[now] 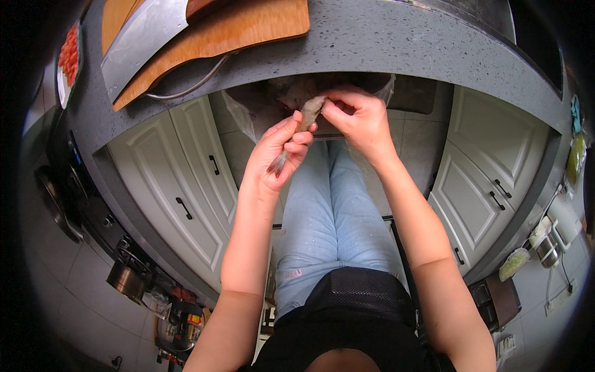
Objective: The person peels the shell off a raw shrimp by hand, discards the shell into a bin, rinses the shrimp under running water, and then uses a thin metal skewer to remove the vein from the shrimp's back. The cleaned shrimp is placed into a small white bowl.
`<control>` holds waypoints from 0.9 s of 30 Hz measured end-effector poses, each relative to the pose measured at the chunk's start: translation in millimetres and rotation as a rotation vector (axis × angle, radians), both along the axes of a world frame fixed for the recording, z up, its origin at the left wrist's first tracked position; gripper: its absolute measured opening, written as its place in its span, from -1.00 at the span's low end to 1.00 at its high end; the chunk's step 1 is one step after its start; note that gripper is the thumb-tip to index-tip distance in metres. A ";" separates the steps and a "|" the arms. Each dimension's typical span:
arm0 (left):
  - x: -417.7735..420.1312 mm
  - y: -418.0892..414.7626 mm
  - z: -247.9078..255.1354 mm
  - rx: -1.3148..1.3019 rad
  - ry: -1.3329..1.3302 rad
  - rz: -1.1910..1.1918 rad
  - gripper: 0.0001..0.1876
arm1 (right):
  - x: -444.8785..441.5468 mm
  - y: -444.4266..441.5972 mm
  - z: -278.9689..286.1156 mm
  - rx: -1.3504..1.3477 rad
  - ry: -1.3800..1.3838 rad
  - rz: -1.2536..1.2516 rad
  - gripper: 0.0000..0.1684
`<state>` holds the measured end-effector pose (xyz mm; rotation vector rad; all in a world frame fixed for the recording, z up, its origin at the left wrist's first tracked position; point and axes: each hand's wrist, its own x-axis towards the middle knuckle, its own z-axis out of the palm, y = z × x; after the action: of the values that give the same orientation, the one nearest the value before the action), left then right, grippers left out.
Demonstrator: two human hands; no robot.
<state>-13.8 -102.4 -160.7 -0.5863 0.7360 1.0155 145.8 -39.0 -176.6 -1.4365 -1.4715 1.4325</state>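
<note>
A raw shrimp (307, 116) lies slantwise in my left hand (283, 149), whose thumb and fingers are closed around its body; the tail fan hangs over the palm. My right hand (355, 118) pinches at the upper end of the shrimp with thumb and forefinger. Whether those fingertips hold a shell piece or the shrimp itself is too small to tell. Below both hands is a bin lined with a clear plastic bag (244, 114), with dark, unclear contents partly hidden by the hands.
A cleaver (144, 46) rests on a wooden cutting board (260, 28) on the grey speckled countertop (372, 42). At the left stands a plate of chopped red food (69, 58). White cabinets (176, 186) flank my legs. A dark mat (413, 95) lies beyond the bin.
</note>
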 end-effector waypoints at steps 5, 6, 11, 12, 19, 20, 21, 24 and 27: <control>-6.9 -10.5 -20.3 -0.071 -0.374 0.133 -0.76 | 0.6 4.1 -4.5 0.078 -0.083 0.072 -0.81; -7.3 -11.0 -21.1 -0.069 -0.367 0.130 -0.75 | 1.1 5.4 -5.2 0.087 -0.108 0.103 -0.81; 2.3 1.3 -8.8 -0.131 -0.075 0.125 -0.75 | 11.1 9.3 -26.5 0.200 -0.166 0.161 -0.77; 6.3 5.2 -1.7 -0.125 0.075 0.080 -0.76 | 9.7 11.7 -24.6 0.256 -0.174 0.203 -0.76; 24.2 8.5 -10.1 0.014 0.619 -0.089 -0.80 | 1.3 8.7 10.4 -0.535 0.210 0.185 -0.78; 26.2 8.6 -10.9 0.048 0.629 -0.073 -0.80 | 0.1 8.4 13.0 -0.569 0.323 0.129 -0.76; 29.7 10.1 -10.5 0.081 0.640 -0.058 -0.80 | 1.8 8.1 11.6 -0.579 0.302 0.105 -0.76; 37.1 14.9 -9.3 0.096 0.670 -0.042 -0.80 | 5.6 7.9 6.5 -0.641 0.254 0.043 -0.78; 40.5 12.4 -12.4 0.137 0.768 -0.041 -0.81 | 4.4 9.0 8.8 -0.728 0.233 0.012 -0.80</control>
<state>26.7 -90.0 -173.0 -0.0381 1.3283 1.2485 150.2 -30.1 -167.8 -1.5782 -0.8361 2.1914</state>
